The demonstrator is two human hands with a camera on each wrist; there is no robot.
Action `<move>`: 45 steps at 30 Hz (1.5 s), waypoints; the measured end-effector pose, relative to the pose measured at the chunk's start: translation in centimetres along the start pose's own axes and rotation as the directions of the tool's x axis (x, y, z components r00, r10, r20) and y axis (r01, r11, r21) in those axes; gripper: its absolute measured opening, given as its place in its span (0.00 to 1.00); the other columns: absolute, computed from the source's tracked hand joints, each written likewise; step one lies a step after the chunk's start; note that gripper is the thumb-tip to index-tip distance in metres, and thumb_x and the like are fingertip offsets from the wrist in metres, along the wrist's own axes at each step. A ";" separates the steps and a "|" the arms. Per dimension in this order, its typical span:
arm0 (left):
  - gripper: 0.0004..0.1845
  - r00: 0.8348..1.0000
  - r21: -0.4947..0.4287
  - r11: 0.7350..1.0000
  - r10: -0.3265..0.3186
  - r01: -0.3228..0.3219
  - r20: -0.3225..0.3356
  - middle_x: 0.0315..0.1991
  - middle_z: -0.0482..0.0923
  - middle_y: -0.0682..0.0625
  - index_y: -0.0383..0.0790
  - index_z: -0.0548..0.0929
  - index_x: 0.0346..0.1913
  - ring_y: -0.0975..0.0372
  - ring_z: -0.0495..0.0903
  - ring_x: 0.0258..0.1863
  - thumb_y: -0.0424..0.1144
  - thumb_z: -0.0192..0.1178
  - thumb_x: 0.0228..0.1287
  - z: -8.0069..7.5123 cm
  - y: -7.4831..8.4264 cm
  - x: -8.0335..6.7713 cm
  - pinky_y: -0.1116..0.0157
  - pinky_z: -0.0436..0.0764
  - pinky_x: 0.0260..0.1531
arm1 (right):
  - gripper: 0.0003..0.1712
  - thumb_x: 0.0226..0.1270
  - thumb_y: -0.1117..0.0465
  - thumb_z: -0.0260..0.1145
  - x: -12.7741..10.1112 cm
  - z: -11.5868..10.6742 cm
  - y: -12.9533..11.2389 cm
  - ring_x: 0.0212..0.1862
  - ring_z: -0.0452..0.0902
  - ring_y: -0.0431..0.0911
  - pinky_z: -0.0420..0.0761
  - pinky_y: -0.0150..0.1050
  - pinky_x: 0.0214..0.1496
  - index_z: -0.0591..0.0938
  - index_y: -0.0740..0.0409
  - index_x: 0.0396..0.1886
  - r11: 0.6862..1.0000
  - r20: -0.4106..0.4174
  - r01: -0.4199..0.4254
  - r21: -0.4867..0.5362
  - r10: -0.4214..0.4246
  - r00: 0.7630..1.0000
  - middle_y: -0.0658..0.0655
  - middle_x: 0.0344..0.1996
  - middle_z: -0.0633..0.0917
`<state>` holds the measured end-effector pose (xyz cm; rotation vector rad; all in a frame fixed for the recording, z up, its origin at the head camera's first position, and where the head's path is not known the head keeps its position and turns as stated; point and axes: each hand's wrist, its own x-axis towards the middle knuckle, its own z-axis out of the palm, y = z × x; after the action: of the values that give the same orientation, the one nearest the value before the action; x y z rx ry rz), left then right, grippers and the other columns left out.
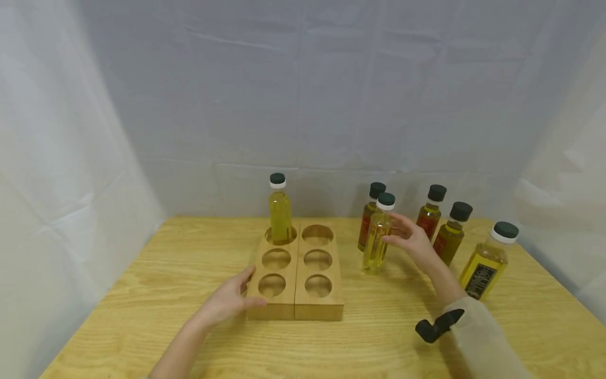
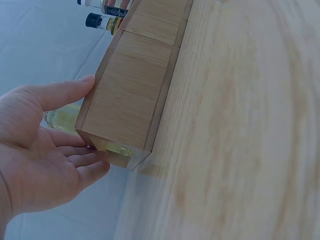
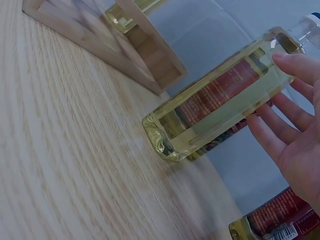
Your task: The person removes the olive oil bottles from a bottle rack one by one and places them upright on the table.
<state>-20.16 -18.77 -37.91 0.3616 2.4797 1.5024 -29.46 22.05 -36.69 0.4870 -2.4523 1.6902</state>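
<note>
A wooden rack (image 1: 295, 263) with two rows of round holes stands mid-table. My left hand (image 1: 227, 300) rests on its front left corner, thumb at the front face and fairly straight fingers along the side; the left wrist view shows this hand (image 2: 55, 140) at the wooden edge. One oil bottle (image 1: 280, 213) is upright in the rack's back left hole. To the right of the rack, my right hand (image 1: 414, 245) pinches a clear bottle of yellow oil (image 1: 377, 237) near its shoulder between thumb and fingers. Whether this bottle (image 3: 220, 100) touches the table is unclear.
Behind the held bottle is a dark-capped bottle with a red label (image 1: 364, 226). Farther right stand two more red-labelled bottles (image 1: 428, 218) and a larger oil bottle with a black label (image 1: 483, 271). White sheeting (image 1: 303, 105) hangs behind the table (image 1: 165, 295) and at both sides.
</note>
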 end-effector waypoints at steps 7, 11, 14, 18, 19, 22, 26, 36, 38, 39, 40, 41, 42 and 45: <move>0.49 1.000 0.002 1.000 0.007 -0.007 0.001 0.69 0.45 0.28 0.23 0.46 0.69 0.34 0.49 0.65 0.40 0.67 0.55 -0.1 0.2 -0.1 0.44 0.55 0.62 | 0.33 0.64 0.65 0.63 -0.9 -0.5 0.4 0.48 0.76 0.39 0.77 0.28 0.48 0.63 0.68 0.66 0.999 0.003 0.033 0.028 -0.033 0.999 0.69 0.53 0.74; 0.49 1.000 0.006 1.000 0.004 -0.004 0.001 0.69 0.45 0.28 0.23 0.46 0.69 0.34 0.49 0.65 0.41 0.67 0.55 -0.1 0.2 -0.1 0.44 0.55 0.62 | 0.30 0.64 0.64 0.63 -1.6 -0.7 0.6 0.44 0.76 0.32 0.78 0.29 0.47 0.66 0.69 0.64 0.999 -0.007 0.037 0.020 -0.037 0.999 0.66 0.50 0.77; 0.50 1.000 -0.003 1.000 0.003 -0.003 -0.001 0.69 0.45 0.28 0.23 0.46 0.69 0.34 0.49 0.65 0.41 0.67 0.54 -0.1 0.1 -0.1 0.44 0.55 0.62 | 0.29 0.64 0.62 0.63 -2.1 -0.8 0.5 0.43 0.77 0.32 0.79 0.31 0.46 0.67 0.71 0.61 1.000 -0.031 0.021 0.017 -0.020 0.999 0.67 0.49 0.78; 0.50 1.000 -0.024 1.000 -0.005 0.005 -0.006 0.69 0.45 0.29 0.23 0.46 0.69 0.35 0.49 0.65 0.41 0.67 0.54 0.2 0.0 0.0 0.45 0.54 0.63 | 0.28 0.65 0.58 0.62 -2.9 -1.0 0.1 0.42 0.79 0.33 0.81 0.36 0.44 0.70 0.73 0.58 1.000 -0.055 -0.014 0.009 0.015 0.998 0.70 0.49 0.78; 0.50 1.000 -0.030 1.000 -0.009 0.009 -0.006 0.69 0.45 0.29 0.23 0.46 0.69 0.36 0.49 0.65 0.40 0.67 0.53 0.2 -0.1 0.0 0.45 0.54 0.63 | 0.27 0.66 0.57 0.62 -3.1 -1.0 -0.1 0.41 0.79 0.33 0.82 0.36 0.44 0.71 0.72 0.57 1.000 -0.057 -0.018 -0.001 0.018 0.998 0.70 0.49 0.78; 0.50 1.000 -0.034 0.999 -0.010 0.010 -0.009 0.69 0.45 0.29 0.23 0.47 0.69 0.36 0.49 0.65 0.40 0.68 0.53 0.3 -0.1 0.0 0.45 0.54 0.63 | 0.25 0.68 0.55 0.59 -3.5 -1.0 -0.8 0.40 0.80 0.36 0.82 0.37 0.42 0.73 0.72 0.55 1.000 -0.038 -0.001 -0.015 0.000 0.999 0.68 0.45 0.81; 0.50 1.000 -0.026 1.000 -0.005 0.005 -0.008 0.69 0.45 0.28 0.23 0.46 0.69 0.35 0.49 0.65 0.40 0.67 0.54 0.2 -0.1 -0.1 0.45 0.54 0.63 | 0.23 0.72 0.57 0.54 -3.8 -0.6 -2.4 0.39 0.81 0.41 0.82 0.35 0.41 0.74 0.75 0.53 0.999 0.032 0.053 0.010 -0.053 0.998 0.64 0.40 0.83; 0.49 1.000 -0.016 1.000 0.003 -0.003 -0.011 0.68 0.46 0.28 0.23 0.47 0.69 0.35 0.50 0.65 0.40 0.67 0.54 0.1 0.0 0.0 0.44 0.54 0.63 | 0.19 0.71 0.61 0.54 -2.7 2.3 -5.9 0.44 0.80 0.54 0.81 0.42 0.46 0.75 0.73 0.53 0.990 0.187 0.135 0.028 -0.138 0.973 0.72 0.43 0.80; 0.49 1.000 -0.021 1.000 -0.001 0.001 -0.014 0.68 0.46 0.28 0.23 0.47 0.69 0.35 0.49 0.65 0.39 0.67 0.55 0.1 0.1 -0.1 0.45 0.54 0.63 | 0.19 0.71 0.61 0.55 -2.3 3.1 -6.3 0.46 0.79 0.55 0.81 0.43 0.47 0.75 0.72 0.53 0.992 0.197 0.121 0.036 -0.126 0.972 0.71 0.44 0.80; 0.49 1.000 -0.022 1.000 -0.001 0.000 -0.014 0.68 0.46 0.28 0.23 0.47 0.69 0.35 0.49 0.65 0.39 0.67 0.55 0.1 0.1 -0.1 0.45 0.54 0.63 | 0.19 0.70 0.60 0.56 -2.0 3.4 -6.4 0.46 0.79 0.54 0.81 0.42 0.47 0.75 0.71 0.54 0.992 0.199 0.117 0.036 -0.122 0.972 0.70 0.45 0.80; 0.48 1.000 -0.025 1.000 0.000 0.000 -0.013 0.68 0.46 0.28 0.23 0.47 0.69 0.35 0.49 0.65 0.39 0.66 0.55 0.1 0.1 -0.1 0.44 0.54 0.63 | 0.19 0.69 0.60 0.57 -1.8 3.9 -6.6 0.46 0.79 0.53 0.81 0.41 0.47 0.75 0.69 0.54 0.993 0.200 0.115 0.032 -0.119 0.972 0.68 0.45 0.81; 0.48 1.000 -0.026 1.000 0.001 -0.002 -0.010 0.68 0.46 0.28 0.23 0.47 0.69 0.35 0.49 0.65 0.39 0.66 0.55 0.1 0.1 -0.1 0.44 0.54 0.63 | 0.19 0.69 0.60 0.58 -1.5 4.3 -6.8 0.46 0.79 0.53 0.81 0.40 0.47 0.75 0.68 0.54 0.993 0.199 0.113 0.031 -0.117 0.973 0.66 0.45 0.81; 0.48 1.000 -0.030 1.000 0.000 0.000 -0.008 0.69 0.45 0.28 0.23 0.47 0.69 0.35 0.49 0.65 0.39 0.66 0.55 0.1 0.1 -0.1 0.44 0.54 0.63 | 0.20 0.68 0.59 0.59 -1.3 4.7 -7.0 0.47 0.79 0.52 0.80 0.40 0.48 0.75 0.66 0.55 0.994 0.198 0.107 0.035 -0.112 0.974 0.65 0.46 0.81; 0.49 1.000 -0.031 1.000 0.000 -0.001 -0.007 0.69 0.45 0.28 0.23 0.47 0.69 0.35 0.49 0.65 0.39 0.66 0.55 0.1 0.0 0.0 0.45 0.54 0.63 | 0.21 0.67 0.58 0.60 -0.5 5.9 -7.6 0.48 0.78 0.55 0.80 0.43 0.48 0.75 0.65 0.55 0.993 0.191 0.108 0.036 -0.113 0.975 0.63 0.47 0.81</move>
<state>-20.09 -18.66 -37.96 0.3524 2.4588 1.5427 -26.05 14.19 -32.23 0.8111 -2.4817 1.7040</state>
